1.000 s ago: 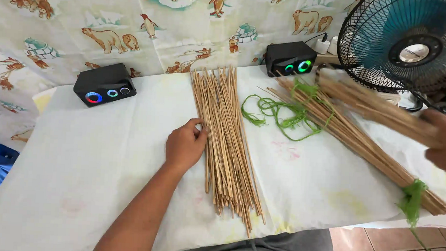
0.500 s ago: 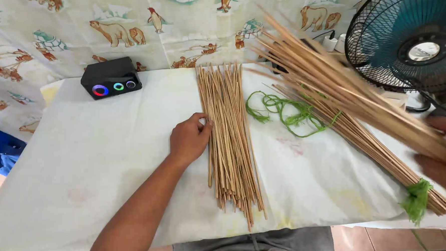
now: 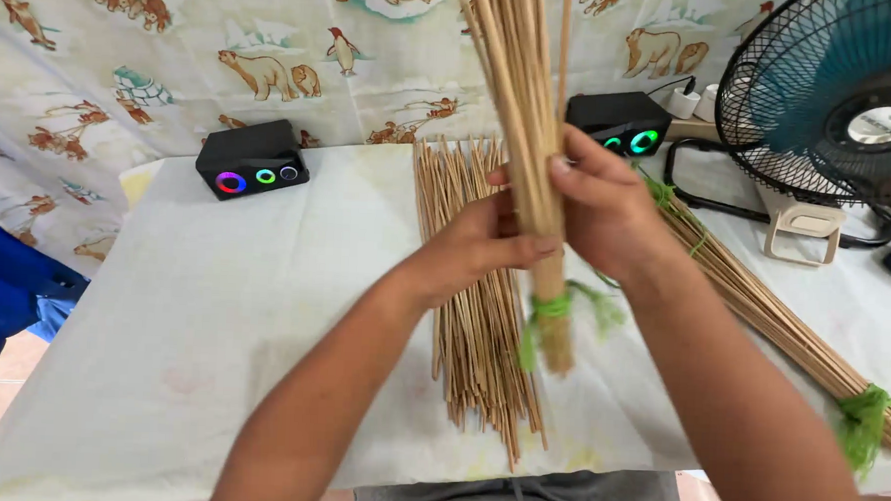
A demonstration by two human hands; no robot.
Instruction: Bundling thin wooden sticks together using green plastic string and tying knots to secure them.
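You hold 1 bundle [image 3: 531, 134] of thin sticks upright over the table [image 3: 212, 330]. Your left hand [image 3: 481, 244] and right hand [image 3: 607, 213] both wrap their fingers tight around it, just above its green tie [image 3: 551, 307]. The bundle's short end pokes out below your fingers. Loose sticks [image 3: 472, 322] lie flat under your hands. 1 more tied bundle [image 3: 783, 325] lies to your right, near the fan [image 3: 843, 98]. 2 black speakers [image 3: 252, 159] sit at the back.

My left hand [image 3: 486, 247] and right hand [image 3: 597, 212] meet before my chest, fingers curled shut, both forearms angled inward.
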